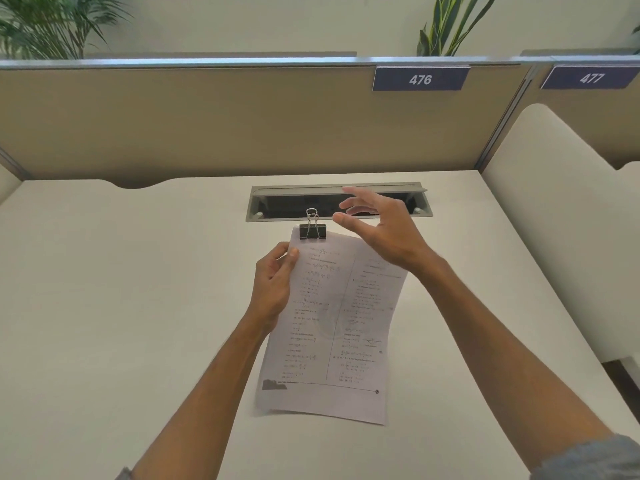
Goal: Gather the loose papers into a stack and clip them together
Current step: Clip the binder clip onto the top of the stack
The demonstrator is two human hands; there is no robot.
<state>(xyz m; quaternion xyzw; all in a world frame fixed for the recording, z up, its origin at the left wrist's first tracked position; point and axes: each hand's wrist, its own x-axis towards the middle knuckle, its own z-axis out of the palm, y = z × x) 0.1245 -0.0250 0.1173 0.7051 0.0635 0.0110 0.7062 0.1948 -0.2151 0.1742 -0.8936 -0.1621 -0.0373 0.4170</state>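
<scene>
A stack of printed papers (332, 327) is held above the white desk (121, 306), tilted toward me. A black binder clip (312, 230) with silver handles grips the stack's top edge near its left corner. My left hand (273, 285) pinches the stack's left edge just below the clip. My right hand (377, 226) hovers over the top right corner with fingers spread, a short way right of the clip and holding nothing.
A grey cable tray (256, 206) with an open lid is sunk into the desk just behind the papers. A tan partition (207, 123) with number plates 476 and 477 closes the back. A white side panel (554, 220) rises at the right.
</scene>
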